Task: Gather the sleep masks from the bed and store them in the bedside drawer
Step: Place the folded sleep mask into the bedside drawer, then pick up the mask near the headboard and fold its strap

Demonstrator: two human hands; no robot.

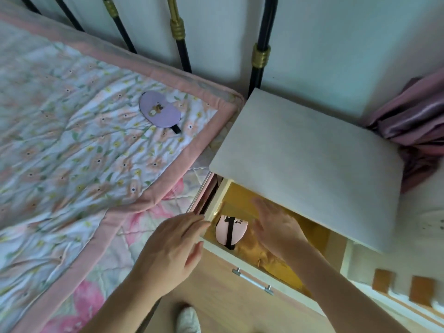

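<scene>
Our left hand (168, 246) and right hand (274, 227) hover with fingers straight, empty, above the drawer (216, 248) holding the pink mask (230, 230). We should fetch the purple mask (159, 112) from the bed (72, 152), gripping its body, not the strap.

The nightstand top (310, 162) overhangs the open drawer (242, 258) (only its front half stays reachable); both hands (168, 248) crowd that gap.

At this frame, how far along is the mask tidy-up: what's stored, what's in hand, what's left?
Done: the pink sleep mask lies in the open drawer on its gold lining. In hand: nothing; the left hand and right hand are both open at the drawer, holding no mask. Left: the purple sleep mask lies on the bed quilt, and the drawer is not yet closed.
</scene>
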